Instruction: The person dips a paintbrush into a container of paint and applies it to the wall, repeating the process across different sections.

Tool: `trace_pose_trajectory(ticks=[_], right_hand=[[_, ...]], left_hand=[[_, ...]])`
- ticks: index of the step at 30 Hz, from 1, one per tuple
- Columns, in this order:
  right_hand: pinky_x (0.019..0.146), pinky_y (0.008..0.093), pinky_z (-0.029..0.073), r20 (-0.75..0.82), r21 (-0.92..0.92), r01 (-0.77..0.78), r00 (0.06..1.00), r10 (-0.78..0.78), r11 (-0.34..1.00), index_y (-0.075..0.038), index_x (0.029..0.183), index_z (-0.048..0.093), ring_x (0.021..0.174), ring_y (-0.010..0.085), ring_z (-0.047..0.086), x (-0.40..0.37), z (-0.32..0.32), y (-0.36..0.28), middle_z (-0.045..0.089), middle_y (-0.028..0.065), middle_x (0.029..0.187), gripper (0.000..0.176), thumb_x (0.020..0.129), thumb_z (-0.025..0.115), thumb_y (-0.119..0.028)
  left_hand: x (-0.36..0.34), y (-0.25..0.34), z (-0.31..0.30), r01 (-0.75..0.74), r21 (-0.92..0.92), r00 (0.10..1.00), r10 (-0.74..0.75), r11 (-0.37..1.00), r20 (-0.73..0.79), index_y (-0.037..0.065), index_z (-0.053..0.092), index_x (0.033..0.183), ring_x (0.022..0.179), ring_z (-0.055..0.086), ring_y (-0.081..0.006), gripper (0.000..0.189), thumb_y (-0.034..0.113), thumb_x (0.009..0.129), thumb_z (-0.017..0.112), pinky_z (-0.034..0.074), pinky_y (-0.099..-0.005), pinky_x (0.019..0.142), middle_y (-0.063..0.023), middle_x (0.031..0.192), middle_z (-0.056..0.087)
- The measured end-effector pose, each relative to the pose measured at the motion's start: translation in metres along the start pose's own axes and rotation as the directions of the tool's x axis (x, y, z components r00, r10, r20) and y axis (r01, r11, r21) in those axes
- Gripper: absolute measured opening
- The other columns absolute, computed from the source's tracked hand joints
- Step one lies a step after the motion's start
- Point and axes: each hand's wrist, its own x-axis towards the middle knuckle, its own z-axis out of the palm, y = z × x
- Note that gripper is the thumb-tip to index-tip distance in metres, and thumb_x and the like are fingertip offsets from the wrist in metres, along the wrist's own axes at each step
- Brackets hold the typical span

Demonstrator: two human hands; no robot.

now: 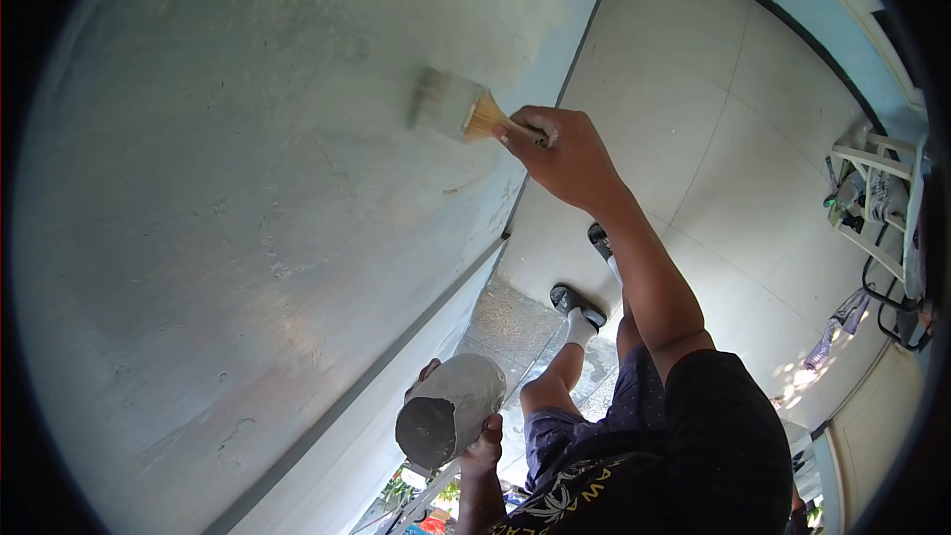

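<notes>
A flat paintbrush with a pale wooden handle and metal band is in my right hand, its fingers closed round the handle. The blurred bristles are at the grey-green wall; whether they touch it I cannot tell. Lower down, my left hand is wrapped round a pale, stained round container, tilted so its grey opening shows. What is inside the container cannot be made out.
A grey ledge runs diagonally along the wall. Beneath me are the tiled floor and my feet in black sandals. A white rack with shoes stands at the right, near a patterned cloth.
</notes>
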Motion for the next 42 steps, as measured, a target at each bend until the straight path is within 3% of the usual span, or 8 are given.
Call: trace_pose_trajectory(ticks=[8,15,20,25,28,32,38,42], right_hand=[[0.053,0.0319,0.043,0.054,0.295,0.052,0.996,-0.071,0.954,-0.004,0.098,0.067,0.054,0.0138,0.052,0.044,0.086,0.100,0.058,0.0083,0.062,0.032,0.093,0.059,-0.035],[0.069,0.0433,0.051,-0.009,-0.531,-0.260,0.954,0.301,0.807,-0.007,0.093,0.068,0.076,0.0338,0.065,0.039,0.132,0.267,0.069,0.0145,0.085,0.034,0.090,0.056,-0.039],[0.072,0.0404,0.053,0.093,-0.475,-0.199,0.957,0.274,0.857,-0.007,0.092,0.068,0.082,0.0272,0.068,0.009,0.153,0.202,0.069,0.0130,0.082,0.035,0.091,0.056,-0.040],[0.060,0.0404,0.050,0.019,-0.102,-0.063,0.998,0.066,0.993,-0.008,0.088,0.064,0.063,0.0281,0.065,-0.070,0.124,0.045,0.065,0.0099,0.068,0.026,0.091,0.058,-0.033],[0.055,0.0376,0.049,0.024,0.092,0.065,0.997,-0.068,0.994,-0.009,0.090,0.065,0.059,0.0286,0.063,-0.096,0.115,0.008,0.064,0.0108,0.067,0.020,0.089,0.061,-0.029],[0.056,0.0364,0.050,-0.009,0.197,0.177,0.984,-0.179,0.964,-0.010,0.095,0.066,0.058,0.0235,0.064,-0.080,0.149,0.071,0.065,0.0098,0.068,0.019,0.089,0.062,-0.028],[0.072,0.0411,0.053,0.176,-0.353,-0.394,0.863,0.474,0.848,-0.011,0.096,0.068,0.082,0.0280,0.067,-0.009,0.185,0.244,0.069,0.0126,0.085,0.031,0.090,0.055,-0.039],[0.070,0.0402,0.052,0.106,-0.390,-0.260,0.940,0.323,0.883,-0.009,0.089,0.069,0.078,0.0281,0.067,-0.010,0.167,0.191,0.069,0.0121,0.081,0.030,0.091,0.054,-0.036]], left_hand=[[0.008,-0.008,-0.006,-0.035,0.078,0.999,0.033,0.996,0.038,-0.001,0.025,0.143,0.128,0.037,-0.0318,0.090,0.050,0.082,0.066,0.032,-0.0440,0.105,-0.0192,0.145,0.032],[-0.008,-0.020,-0.009,0.159,0.053,0.987,-0.158,0.986,-0.016,-0.002,0.030,0.141,0.127,0.038,-0.0319,0.088,0.052,0.082,0.065,0.033,-0.0441,0.103,-0.0196,0.144,0.033],[-0.046,-0.079,-0.036,0.062,0.090,0.994,-0.070,0.994,0.080,0.000,0.037,0.135,0.117,0.047,-0.0285,0.075,0.039,0.082,0.072,0.039,-0.0403,0.098,-0.0155,0.130,0.048],[-0.004,-0.009,-0.010,0.172,0.062,0.985,-0.172,0.983,-0.008,-0.002,0.028,0.141,0.126,0.039,-0.0309,0.089,0.050,0.080,0.067,0.035,-0.0434,0.102,-0.0192,0.143,0.034],[0.000,-0.027,-0.014,-0.056,0.121,0.998,0.056,0.991,0.001,-0.002,0.027,0.142,0.128,0.038,-0.0308,0.091,0.050,0.080,0.068,0.035,-0.0433,0.103,-0.0193,0.145,0.032],[-0.002,-0.023,-0.011,-0.101,0.095,0.991,0.108,0.990,-0.078,-0.004,0.033,0.135,0.119,0.045,-0.0319,0.091,0.056,0.077,0.069,0.039,-0.0430,0.098,-0.0184,0.128,0.043],[-0.063,-0.068,-0.046,0.203,0.138,0.975,-0.213,0.970,0.065,-0.001,0.033,0.138,0.123,0.043,-0.0297,0.080,0.043,0.081,0.069,0.037,-0.0421,0.100,-0.0183,0.137,0.041],[-0.028,-0.009,-0.009,0.174,0.074,0.984,-0.172,0.982,-0.037,-0.001,0.026,0.143,0.127,0.039,-0.0304,0.091,0.048,0.080,0.069,0.034,-0.0435,0.103,-0.0184,0.144,0.033]])
